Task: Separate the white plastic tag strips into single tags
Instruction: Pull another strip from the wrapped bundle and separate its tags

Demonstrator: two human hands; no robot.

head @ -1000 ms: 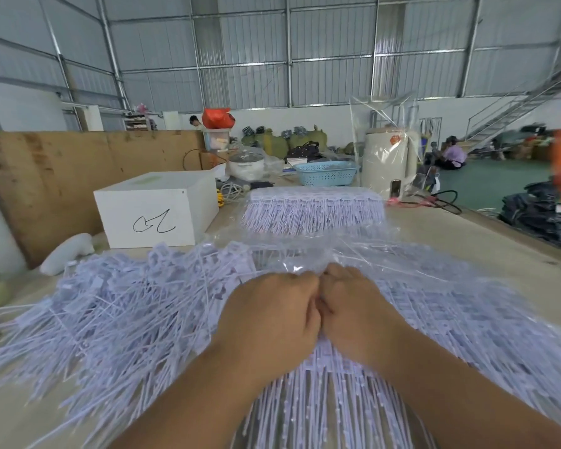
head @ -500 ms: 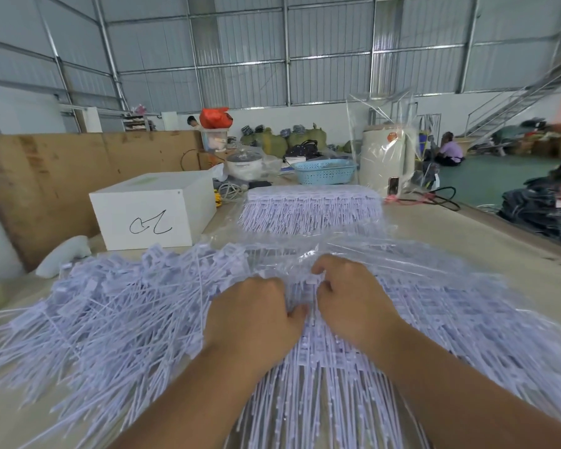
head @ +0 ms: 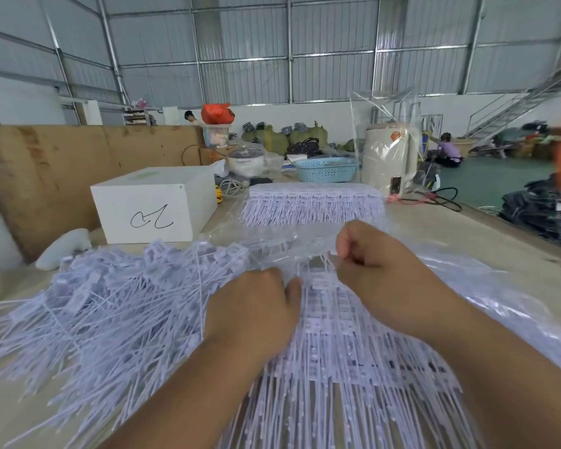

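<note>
Head view: tag strips (head: 347,348) lie on the table (head: 515,254) right in front of the person, partly under clear plastic (head: 486,280). Left hand (head: 256,306) rests knuckles-up on the strips, fingers curled into their top edge. Right hand (head: 376,264) is raised a little, pinching the top of a strip. Loose tags (head: 110,306) heaped to the left. White box (head: 153,202) and another strip bundle (head: 311,205) behind.
</note>
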